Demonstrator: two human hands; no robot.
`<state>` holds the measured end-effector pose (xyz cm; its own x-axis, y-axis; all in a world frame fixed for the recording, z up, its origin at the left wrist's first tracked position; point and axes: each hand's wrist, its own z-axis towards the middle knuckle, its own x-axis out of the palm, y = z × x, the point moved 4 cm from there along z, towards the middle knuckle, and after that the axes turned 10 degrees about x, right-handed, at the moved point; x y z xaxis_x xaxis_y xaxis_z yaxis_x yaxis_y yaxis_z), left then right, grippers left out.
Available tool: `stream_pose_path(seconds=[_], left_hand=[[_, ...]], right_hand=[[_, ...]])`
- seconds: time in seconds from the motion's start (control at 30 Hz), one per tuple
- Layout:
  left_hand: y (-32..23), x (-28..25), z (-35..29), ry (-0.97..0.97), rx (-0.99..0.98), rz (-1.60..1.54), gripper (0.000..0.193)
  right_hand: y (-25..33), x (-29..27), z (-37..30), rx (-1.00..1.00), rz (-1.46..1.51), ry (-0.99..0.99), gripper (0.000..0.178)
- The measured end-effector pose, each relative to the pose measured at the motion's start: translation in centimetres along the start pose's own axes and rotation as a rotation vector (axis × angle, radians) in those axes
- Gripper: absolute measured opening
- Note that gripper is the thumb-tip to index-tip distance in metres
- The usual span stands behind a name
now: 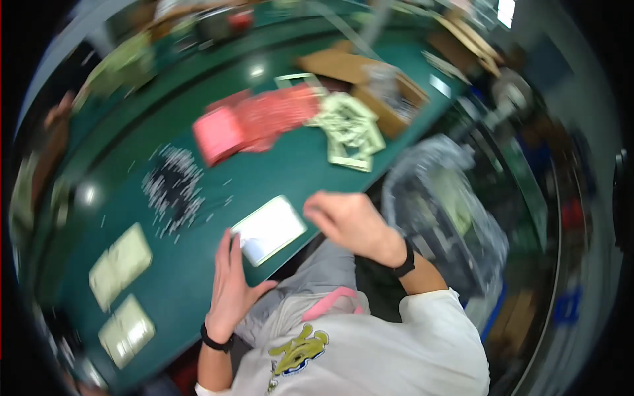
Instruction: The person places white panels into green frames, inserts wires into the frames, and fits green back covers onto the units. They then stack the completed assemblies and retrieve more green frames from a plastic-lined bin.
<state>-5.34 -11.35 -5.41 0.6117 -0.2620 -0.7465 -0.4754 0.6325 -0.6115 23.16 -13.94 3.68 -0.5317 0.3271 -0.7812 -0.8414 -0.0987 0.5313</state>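
A white, glossy rectangular panel with a pale green rim (272,231) lies flat near the front edge of the green table. At its left end is my left hand (231,280), fingers stretched and thumb spread away; the fingertips are at the panel's edge, and whether they press on it I cannot tell. Just off the panel's right end, my right hand (350,221) hovers with fingers curled together. Anything inside that curl is hidden and blurred. Beyond the left hand lies a scattered pile of small, thin light-and-dark pieces (173,188).
Pale panels lie in two groups, one farther (121,264) and one nearer (127,330), at the left. Pink-red bags (264,119), pale green frames (350,125) and an open cardboard box (396,122) stand farther back. A plastic-lined bin (422,191) is at right. Another person's arm (56,125) shows far left.
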Motion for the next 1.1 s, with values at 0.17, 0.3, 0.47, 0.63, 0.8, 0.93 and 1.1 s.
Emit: stream_pose_path(seconds=[0.17, 0.3, 0.47, 0.63, 0.8, 0.93, 1.1], left_hand=[[0.8, 3.5, 2.0, 0.111, 0.073, 0.085, 0.126], [2.2, 4.3, 2.5, 0.175, 0.031, 0.073, 0.129], [-0.1, 3.8, 1.9, -0.029, -0.011, 0.282, 0.095], [-8.8, 1.0, 0.3, 0.101, -0.143, 0.392, 0.026], [-12.9, 8.3, 0.6, 0.456, -0.287, -0.296, 0.019], [-12.7, 14.9, 3.6, 0.663, -0.425, -0.404, 0.019], [-10.3, 20.3, 5.7, 0.731, -0.372, -0.398, 0.023]], right_hand=[[-6.5, -15.2, -10.9, 0.714, 0.129, -0.350, 0.013], [-18.3, -30.7, -21.0, 0.976, 0.124, -0.375, 0.022], [-34.0, -25.3, -27.9, 1.567, 0.512, 0.503, 0.038], [-47.9, -19.0, -29.3, 1.540, -0.212, 0.709, 0.084], [-55.9, -11.6, -32.4, 1.015, -0.952, 0.496, 0.103], [-60.2, -8.6, -33.2, 0.952, -0.842, 0.484, 0.107], [-61.0, -9.1, -32.4, 0.847, -0.874, 0.422, 0.091]])
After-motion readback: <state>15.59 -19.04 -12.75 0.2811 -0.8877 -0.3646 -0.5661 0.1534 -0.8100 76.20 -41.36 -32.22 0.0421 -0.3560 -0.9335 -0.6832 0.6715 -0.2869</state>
